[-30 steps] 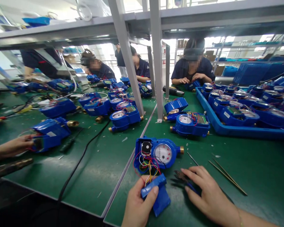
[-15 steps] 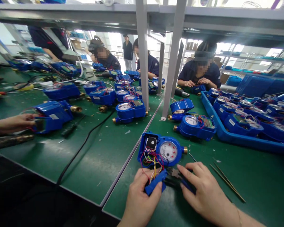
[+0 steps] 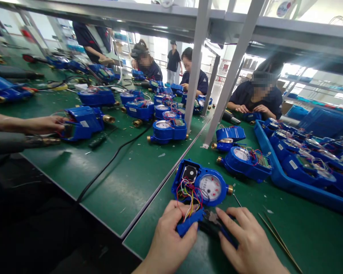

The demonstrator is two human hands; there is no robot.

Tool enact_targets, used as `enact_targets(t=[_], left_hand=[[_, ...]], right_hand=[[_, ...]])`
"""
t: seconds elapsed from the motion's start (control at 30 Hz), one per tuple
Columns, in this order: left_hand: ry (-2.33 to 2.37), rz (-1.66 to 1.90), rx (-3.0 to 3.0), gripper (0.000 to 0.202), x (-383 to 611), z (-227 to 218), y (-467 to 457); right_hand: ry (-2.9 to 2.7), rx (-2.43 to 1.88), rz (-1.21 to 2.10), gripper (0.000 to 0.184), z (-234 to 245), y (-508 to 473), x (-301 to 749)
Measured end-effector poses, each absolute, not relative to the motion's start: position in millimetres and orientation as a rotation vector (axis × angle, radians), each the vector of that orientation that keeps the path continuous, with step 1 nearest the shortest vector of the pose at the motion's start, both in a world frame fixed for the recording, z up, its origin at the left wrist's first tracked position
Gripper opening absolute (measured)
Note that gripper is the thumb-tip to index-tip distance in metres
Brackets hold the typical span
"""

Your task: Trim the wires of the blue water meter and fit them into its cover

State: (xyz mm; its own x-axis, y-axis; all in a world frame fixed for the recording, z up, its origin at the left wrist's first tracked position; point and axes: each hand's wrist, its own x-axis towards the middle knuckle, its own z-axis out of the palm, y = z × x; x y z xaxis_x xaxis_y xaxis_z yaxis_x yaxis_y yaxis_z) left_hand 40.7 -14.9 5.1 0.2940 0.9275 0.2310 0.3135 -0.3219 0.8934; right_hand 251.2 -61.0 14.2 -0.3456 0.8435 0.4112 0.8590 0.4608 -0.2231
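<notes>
An open blue water meter [image 3: 201,184] with a white dial and a tangle of coloured wires lies on the green bench in front of me. My left hand [image 3: 168,238] is closed on a blue plastic cover piece [image 3: 188,223] joined to those wires. My right hand [image 3: 250,243] rests just to the right, fingers curled over dark cutting pliers [image 3: 214,222] with blue handles that lie against the cover piece.
A blue tray [image 3: 277,177] of meters stands at right. Two more meters [image 3: 244,160] sit behind mine. Thin metal tweezers [image 3: 278,238] lie at right. A black cable [image 3: 111,161] crosses the left bench, where another person's hand [image 3: 47,123] holds a meter. Frame posts [image 3: 230,72] rise mid-bench.
My view has swung left and tilted. My left hand turned the cover piece edge-on and brought it nearer the meter, and my right hand closed in on the pliers beside it.
</notes>
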Motion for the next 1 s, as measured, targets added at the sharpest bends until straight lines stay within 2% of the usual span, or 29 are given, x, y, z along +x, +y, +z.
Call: enact_targets(t=[0.47,0.73,1.0], left_hand=[[1.132,1.082,1.81,0.029,43.4,3.2,-15.8],[1.152,1.027,1.767,0.026,41.9,6.4,-17.2],[1.19,1.012,1.83,0.023,39.8,4.8,-15.9]], right_hand=[[-2.297,-1.418,-0.313,0.035,11.5,-64.1,248.7],[-2.147,-1.389,-0.128,0.033,24.1,-60.4,254.6],[-2.269,-1.371,-0.228,0.043,3.1,-62.2,255.3]])
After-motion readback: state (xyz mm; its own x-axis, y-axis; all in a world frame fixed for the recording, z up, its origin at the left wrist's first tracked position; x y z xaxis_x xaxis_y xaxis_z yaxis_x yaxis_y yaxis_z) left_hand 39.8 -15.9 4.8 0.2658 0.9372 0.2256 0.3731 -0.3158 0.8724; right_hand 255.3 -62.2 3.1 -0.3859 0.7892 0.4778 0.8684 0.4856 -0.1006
